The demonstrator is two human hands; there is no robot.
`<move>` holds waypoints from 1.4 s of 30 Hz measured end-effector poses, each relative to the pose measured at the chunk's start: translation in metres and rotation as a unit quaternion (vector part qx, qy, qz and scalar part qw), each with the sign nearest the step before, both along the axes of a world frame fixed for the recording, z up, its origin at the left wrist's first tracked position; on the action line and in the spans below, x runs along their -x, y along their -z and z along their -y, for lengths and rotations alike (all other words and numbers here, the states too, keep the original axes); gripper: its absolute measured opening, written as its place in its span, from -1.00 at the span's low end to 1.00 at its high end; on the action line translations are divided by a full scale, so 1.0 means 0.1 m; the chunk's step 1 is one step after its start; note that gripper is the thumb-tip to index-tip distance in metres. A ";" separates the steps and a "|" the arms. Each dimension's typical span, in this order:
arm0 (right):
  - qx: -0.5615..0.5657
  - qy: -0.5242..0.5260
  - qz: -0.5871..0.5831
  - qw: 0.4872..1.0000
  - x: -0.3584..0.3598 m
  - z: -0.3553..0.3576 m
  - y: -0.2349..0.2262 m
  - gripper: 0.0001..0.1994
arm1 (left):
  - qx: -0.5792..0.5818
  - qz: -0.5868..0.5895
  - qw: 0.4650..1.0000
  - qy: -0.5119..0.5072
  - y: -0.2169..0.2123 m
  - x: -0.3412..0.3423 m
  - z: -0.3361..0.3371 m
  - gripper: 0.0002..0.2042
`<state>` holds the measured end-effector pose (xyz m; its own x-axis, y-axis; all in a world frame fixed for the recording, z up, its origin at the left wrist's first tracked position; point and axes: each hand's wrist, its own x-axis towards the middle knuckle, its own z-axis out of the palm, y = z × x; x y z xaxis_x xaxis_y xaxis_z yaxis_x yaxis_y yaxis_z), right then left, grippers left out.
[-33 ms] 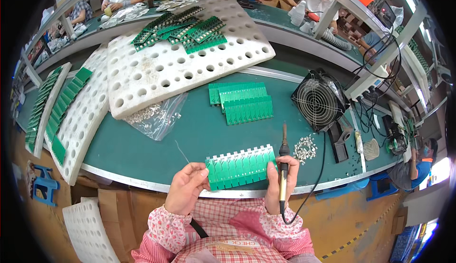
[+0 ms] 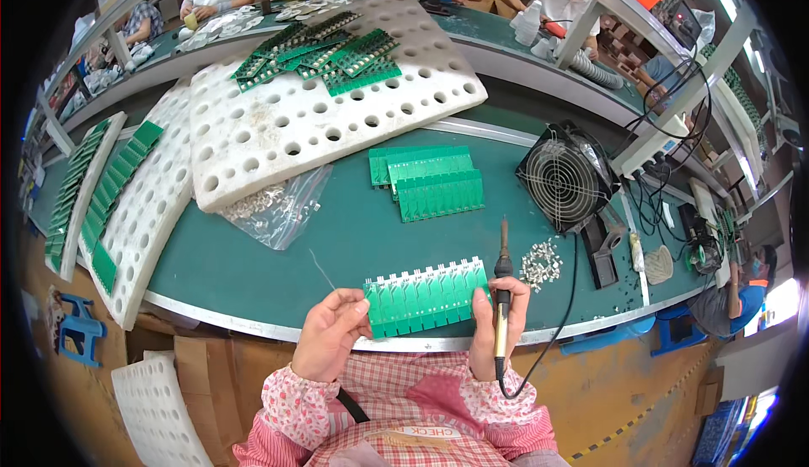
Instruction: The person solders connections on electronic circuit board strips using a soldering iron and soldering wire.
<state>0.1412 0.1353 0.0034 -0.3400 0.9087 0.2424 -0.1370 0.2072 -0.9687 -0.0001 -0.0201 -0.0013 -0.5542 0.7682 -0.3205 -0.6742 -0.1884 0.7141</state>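
A green circuit board panel (image 2: 425, 300) with small white connectors along its far edge is held level above the table's front edge. Its left end is pinched by my left hand (image 2: 330, 332), from which a thin piece of solder wire (image 2: 320, 268) sticks up. My right hand (image 2: 497, 324) is closed round a soldering iron (image 2: 503, 298), tip pointing up and away from me. The right thumb also rests against the panel's right end. Beyond, several more green panels (image 2: 440, 195) lie overlapping on the table. A pile of small white connectors (image 2: 541, 265) is to the right of the iron.
A black fan (image 2: 566, 179) stands at the right beside a black holder (image 2: 602, 252). Perforated white foam boards (image 2: 270, 121) at the left carry stacked circuit boards (image 2: 358, 54). A plastic bag of connectors (image 2: 282, 210) lies near them. The iron's cord (image 2: 566, 322) loops right. Co-workers sit across.
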 end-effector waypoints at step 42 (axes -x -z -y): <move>0.049 -0.047 -0.015 0.998 -0.01 -0.02 0.11 -0.83 | 0.059 0.022 0.697 -0.714 -0.02 2.75 2.33 -0.84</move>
